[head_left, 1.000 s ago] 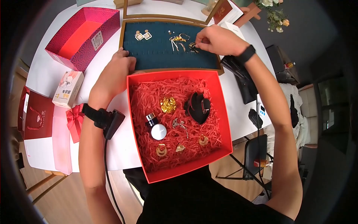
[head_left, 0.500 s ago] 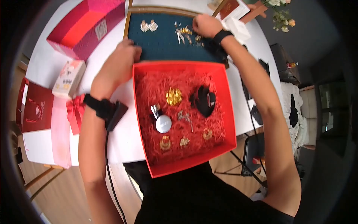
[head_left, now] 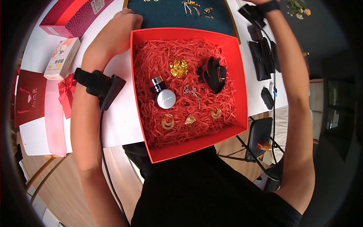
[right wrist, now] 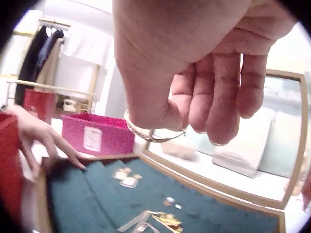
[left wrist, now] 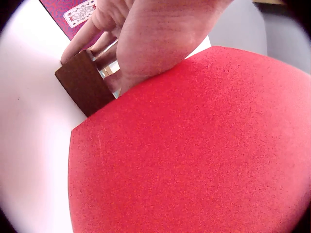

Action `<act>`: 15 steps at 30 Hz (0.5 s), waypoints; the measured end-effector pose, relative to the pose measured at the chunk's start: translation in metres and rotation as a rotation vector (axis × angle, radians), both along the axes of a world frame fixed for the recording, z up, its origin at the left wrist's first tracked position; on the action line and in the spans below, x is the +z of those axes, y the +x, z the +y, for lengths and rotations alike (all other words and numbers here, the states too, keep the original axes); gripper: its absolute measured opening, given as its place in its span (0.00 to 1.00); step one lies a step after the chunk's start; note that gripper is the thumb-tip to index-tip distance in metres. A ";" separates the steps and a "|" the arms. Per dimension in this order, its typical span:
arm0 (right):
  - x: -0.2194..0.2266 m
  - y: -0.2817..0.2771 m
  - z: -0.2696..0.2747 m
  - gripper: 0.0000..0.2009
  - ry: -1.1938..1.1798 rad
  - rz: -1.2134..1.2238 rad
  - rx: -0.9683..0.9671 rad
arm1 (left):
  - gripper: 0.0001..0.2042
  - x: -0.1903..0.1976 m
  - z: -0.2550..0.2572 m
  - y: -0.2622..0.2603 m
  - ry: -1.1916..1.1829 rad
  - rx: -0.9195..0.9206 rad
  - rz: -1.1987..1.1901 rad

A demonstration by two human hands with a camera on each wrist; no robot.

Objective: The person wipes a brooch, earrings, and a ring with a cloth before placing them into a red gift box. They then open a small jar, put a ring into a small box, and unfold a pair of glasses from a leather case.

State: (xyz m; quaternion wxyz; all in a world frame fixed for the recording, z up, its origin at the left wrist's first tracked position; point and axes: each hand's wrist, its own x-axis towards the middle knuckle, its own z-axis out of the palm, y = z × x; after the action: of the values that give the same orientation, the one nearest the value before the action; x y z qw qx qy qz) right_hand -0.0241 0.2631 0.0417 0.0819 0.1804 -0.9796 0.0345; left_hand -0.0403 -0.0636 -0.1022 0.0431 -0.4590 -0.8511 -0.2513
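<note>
At the top edge of the head view, my right hand (head_left: 261,1) is partly cut off. In the right wrist view it pinches a thin gold-coloured hoop (right wrist: 150,139) between thumb and fingers, above the dark green jewelry case (right wrist: 77,194). My left hand (head_left: 117,36) grips the case's wooden left edge; the left wrist view shows fingers either side of its brown corner (left wrist: 82,82). Nearer the body stands a red gift box (head_left: 196,154) with shredded paper, holding a gold foil ball (head_left: 179,68), a perfume bottle (head_left: 166,99), a black claw clip (head_left: 216,77) and several jewelry pieces.
A pink patterned box (head_left: 73,20), a small white carton (head_left: 62,58), a red bow (head_left: 67,90) and a red gift bag (head_left: 32,98) stand left. Black pouches (head_left: 261,60) lie right. Earrings (right wrist: 127,177) and gold pieces (right wrist: 167,221) lie in the case.
My right hand has left the pieces in the case and moved right, out toward the view's top edge. My left hand stays at the case edge. The head view has tilted down toward the body.
</note>
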 end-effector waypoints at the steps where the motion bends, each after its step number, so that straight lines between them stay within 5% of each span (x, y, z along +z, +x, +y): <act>1: 0.017 0.023 -0.022 0.06 -0.061 -0.070 0.017 | 0.14 0.001 0.000 0.000 -0.057 0.021 -0.056; 4: 0.038 0.067 -0.066 0.03 -0.056 -0.193 0.248 | 0.14 0.000 0.001 0.003 0.009 0.014 -0.031; 8: 0.029 0.099 -0.111 0.07 0.251 -0.080 0.445 | 0.13 -0.004 0.000 0.002 -0.003 0.031 -0.028; 15: -0.031 0.100 -0.150 0.03 0.422 0.190 0.763 | 0.13 0.002 0.000 0.005 0.007 0.002 -0.036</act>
State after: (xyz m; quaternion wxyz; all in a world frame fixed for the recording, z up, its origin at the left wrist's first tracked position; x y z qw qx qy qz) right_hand 0.0757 0.1133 0.0111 0.1143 0.5442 -0.8166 -0.1551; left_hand -0.0357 -0.0639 -0.1002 0.0296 -0.4533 -0.8513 -0.2624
